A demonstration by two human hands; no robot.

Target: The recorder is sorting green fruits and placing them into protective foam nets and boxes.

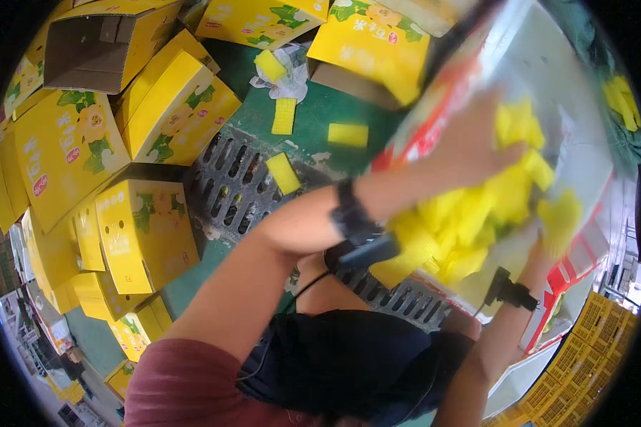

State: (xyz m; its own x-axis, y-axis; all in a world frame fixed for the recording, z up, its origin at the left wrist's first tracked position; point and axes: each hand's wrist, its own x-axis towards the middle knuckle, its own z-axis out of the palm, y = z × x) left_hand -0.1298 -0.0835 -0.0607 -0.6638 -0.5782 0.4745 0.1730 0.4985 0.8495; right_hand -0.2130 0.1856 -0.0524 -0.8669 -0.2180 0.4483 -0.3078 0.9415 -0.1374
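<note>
A large white box [582, 133] with red markings stands before me, holding a heap of yellow foam net sleeves [459, 224]. My left hand [475, 139] reaches over the heap, blurred, with yellow sleeves against its fingers; whether it grips them I cannot tell. On the heap's right side, my right hand [542, 251] is blurred too, beside a yellow foam net [561, 219]; its fingers are mostly hidden. Some green shows among the nets. Both wrists wear black straps with devices.
Yellow printed cartons [75, 144] are piled at the left, with more cartons [374, 48] at the top. Loose foam sleeves [283, 173] lie on the green floor and a metal drain grate [235, 181]. Crumpled white paper [294, 74] lies farther up. Yellow crates [582, 352] stand lower right.
</note>
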